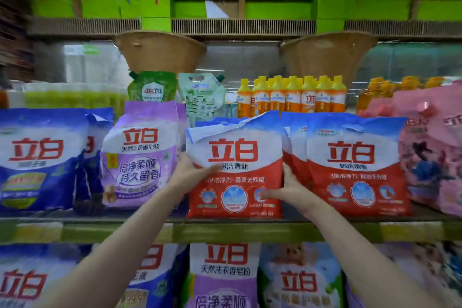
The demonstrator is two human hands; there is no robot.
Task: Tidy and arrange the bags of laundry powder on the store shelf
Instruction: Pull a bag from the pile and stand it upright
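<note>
A red, white and blue bag of laundry powder stands upright at the middle of the shelf. My left hand grips its left edge, thumb across the front. My right hand holds its right edge, thumb lying over the lower front. A matching red bag stands just to the right, with another tucked between the two. To the left stand a purple bag and blue bags. Pink bags fill the far right.
Behind the bags stand green refill pouches and a row of orange bottles with yellow caps. Two woven baskets hang under the upper shelf. The lower shelf holds more powder bags, blue, purple and green.
</note>
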